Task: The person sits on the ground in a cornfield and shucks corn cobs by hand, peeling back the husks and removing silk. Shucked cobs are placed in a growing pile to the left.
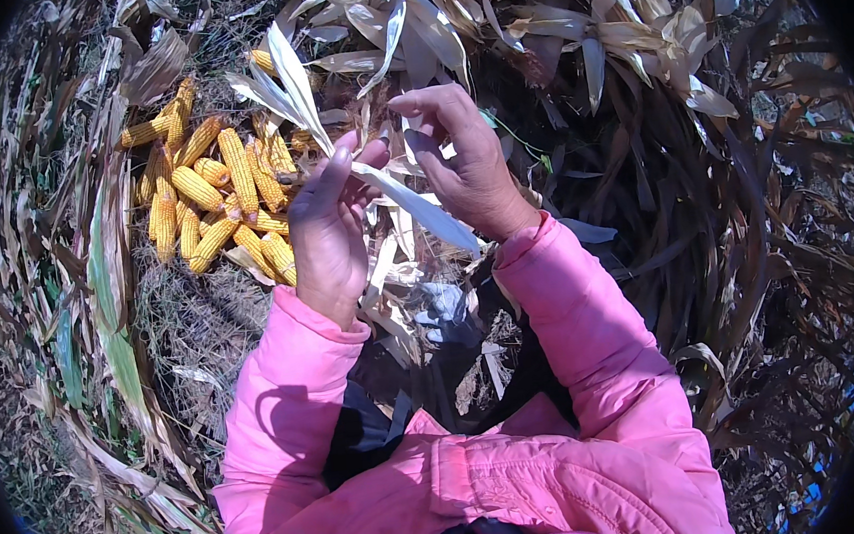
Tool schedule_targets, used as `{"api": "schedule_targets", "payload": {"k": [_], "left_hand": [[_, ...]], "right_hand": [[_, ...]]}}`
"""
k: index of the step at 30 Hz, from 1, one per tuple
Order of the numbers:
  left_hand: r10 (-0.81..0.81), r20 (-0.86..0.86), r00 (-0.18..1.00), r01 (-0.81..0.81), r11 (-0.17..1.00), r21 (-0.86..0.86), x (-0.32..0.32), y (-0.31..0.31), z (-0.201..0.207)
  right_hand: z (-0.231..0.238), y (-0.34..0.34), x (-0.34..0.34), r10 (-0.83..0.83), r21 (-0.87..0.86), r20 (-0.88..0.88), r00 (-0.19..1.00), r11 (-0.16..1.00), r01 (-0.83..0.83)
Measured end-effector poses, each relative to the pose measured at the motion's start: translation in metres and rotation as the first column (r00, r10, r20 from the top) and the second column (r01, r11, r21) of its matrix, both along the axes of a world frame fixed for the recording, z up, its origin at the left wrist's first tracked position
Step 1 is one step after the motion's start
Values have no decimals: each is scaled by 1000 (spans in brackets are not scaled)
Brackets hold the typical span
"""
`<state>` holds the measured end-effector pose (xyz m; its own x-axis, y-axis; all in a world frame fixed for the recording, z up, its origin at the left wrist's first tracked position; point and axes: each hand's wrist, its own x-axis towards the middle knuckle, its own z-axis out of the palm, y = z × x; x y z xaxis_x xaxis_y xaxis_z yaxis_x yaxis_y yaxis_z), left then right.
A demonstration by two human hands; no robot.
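Observation:
My left hand (329,230) is closed around the base of a pale, dry corn husk (291,87). Some of its leaves fan up and away, while one long husk leaf (422,207) hangs out to the right below my right hand. My right hand (459,159) is raised close by, its fingers bent and the thumb apart from them; I see nothing held in it. To the left of my left hand lies a heap of husked yellow corn cobs (198,188). Whether a cob is inside the held husk is hidden by my fingers.
Loose pale husks (619,26) are piled at the far side and far right. Dry corn stalks and leaves (97,283) lie along the left, and more brown stalks (758,271) cover the right. A greyish crumpled piece (443,311) lies between my forearms.

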<state>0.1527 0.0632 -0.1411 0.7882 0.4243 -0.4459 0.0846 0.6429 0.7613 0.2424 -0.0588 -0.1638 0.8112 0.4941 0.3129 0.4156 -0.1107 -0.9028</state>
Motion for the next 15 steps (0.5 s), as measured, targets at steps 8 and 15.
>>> {"api": "schedule_targets", "payload": {"k": [8,15], "left_hand": [[-67,34,997,71,989,-131,-3,7,-3],[-74,18,997,17,446,895,1,18,0]], "right_hand": [[-4,5,-8,196,293,-419,887,953,-72],[-2,4,-4,50,228,-746,664,956,185]]}}
